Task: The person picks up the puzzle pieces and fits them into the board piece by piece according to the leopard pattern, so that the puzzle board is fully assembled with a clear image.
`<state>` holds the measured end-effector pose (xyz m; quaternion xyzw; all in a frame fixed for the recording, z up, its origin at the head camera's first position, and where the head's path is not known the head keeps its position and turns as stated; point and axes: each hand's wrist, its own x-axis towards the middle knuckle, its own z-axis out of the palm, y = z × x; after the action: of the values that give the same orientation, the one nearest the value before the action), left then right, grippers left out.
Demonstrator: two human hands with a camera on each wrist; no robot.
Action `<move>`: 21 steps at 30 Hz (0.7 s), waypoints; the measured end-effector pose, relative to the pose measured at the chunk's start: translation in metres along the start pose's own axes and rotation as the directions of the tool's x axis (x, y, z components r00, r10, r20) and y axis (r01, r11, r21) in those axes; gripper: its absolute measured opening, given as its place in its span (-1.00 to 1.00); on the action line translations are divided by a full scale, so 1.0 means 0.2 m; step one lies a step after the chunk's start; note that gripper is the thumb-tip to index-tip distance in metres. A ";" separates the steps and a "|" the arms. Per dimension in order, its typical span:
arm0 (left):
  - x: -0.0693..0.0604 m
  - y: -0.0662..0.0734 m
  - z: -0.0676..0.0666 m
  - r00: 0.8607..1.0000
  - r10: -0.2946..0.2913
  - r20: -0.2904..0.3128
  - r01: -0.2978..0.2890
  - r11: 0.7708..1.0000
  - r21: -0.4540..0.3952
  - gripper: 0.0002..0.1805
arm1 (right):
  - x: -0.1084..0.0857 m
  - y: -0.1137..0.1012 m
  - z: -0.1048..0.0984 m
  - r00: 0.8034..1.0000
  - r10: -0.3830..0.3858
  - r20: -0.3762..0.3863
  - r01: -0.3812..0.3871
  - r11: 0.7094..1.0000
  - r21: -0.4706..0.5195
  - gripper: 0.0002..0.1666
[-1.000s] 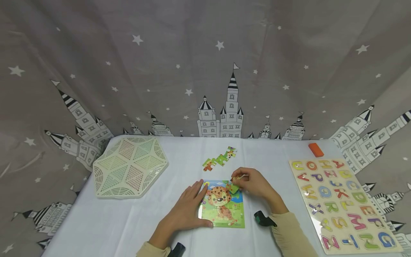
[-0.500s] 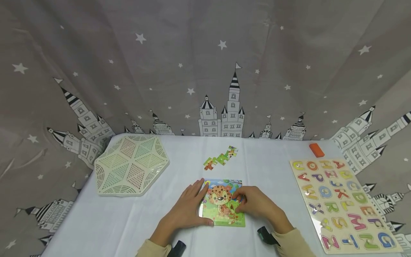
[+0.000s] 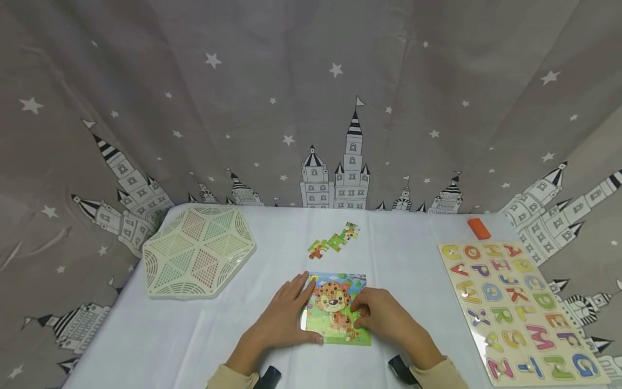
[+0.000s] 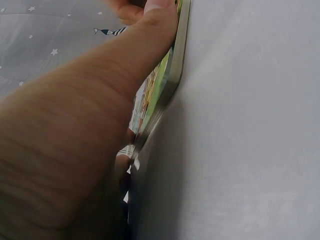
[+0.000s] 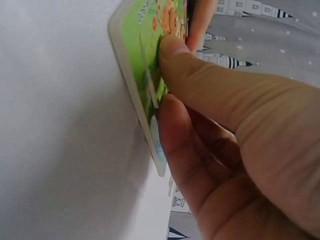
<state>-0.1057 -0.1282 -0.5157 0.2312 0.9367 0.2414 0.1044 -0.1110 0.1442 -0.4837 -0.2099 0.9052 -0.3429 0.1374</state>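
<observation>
A leopard-picture jigsaw board (image 3: 362,341) lies flat on the white table. My left hand (image 3: 282,319) rests along its left side with fingers spread, the thumb at the lower left corner. My right hand (image 3: 389,316) is at the board's right edge, pinching a green puzzle piece (image 5: 149,82) between thumb and fingers. In the right wrist view that piece sits a little tilted, one edge raised above the board; the fingers hide most of it. Behind the board lie several loose puzzle pieces (image 3: 335,241) in a slanting row.
On the left stands a hexagonal cream board (image 3: 199,253) with coloured perforations. An alphabet puzzle board (image 3: 522,313) occupies the right side, with an orange block (image 3: 479,228) behind it. A grey curtain (image 3: 272,65) printed with castles and stars hangs behind the table.
My right hand has moved from the board's upper right corner down to its right edge, carrying the piece onto the board. The left hand has stayed in place.
</observation>
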 end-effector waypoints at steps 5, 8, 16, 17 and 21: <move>0.01 0.00 0.00 1.000 -0.001 -0.004 0.001 1.000 0.007 0.41 | -0.01 0.00 0.00 0.999 -0.033 0.004 0.033 0.998 -0.044 -0.75; 0.00 0.00 0.00 1.000 0.000 -0.002 0.000 1.000 0.006 0.41 | -0.01 0.00 0.00 0.999 -0.040 0.021 0.042 0.996 -0.081 -0.77; 0.00 0.00 0.01 1.000 0.003 0.003 -0.003 1.000 0.006 0.41 | -0.02 0.01 -0.01 0.994 -0.096 0.053 0.100 0.991 -0.089 -0.79; 0.00 0.00 0.01 1.000 0.001 0.006 -0.001 1.000 0.008 0.41 | -0.02 0.01 -0.01 0.993 -0.101 0.053 0.106 0.991 -0.085 -0.79; 0.00 0.00 0.01 1.000 -0.004 0.002 0.004 1.000 0.001 0.41 | -0.01 0.02 -0.02 0.992 -0.111 0.053 0.115 0.991 -0.065 -0.80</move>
<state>-0.1058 -0.1283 -0.5169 0.2298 0.9371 0.2406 0.1059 -0.1115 0.1501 -0.4840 -0.2738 0.8994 -0.3139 0.1329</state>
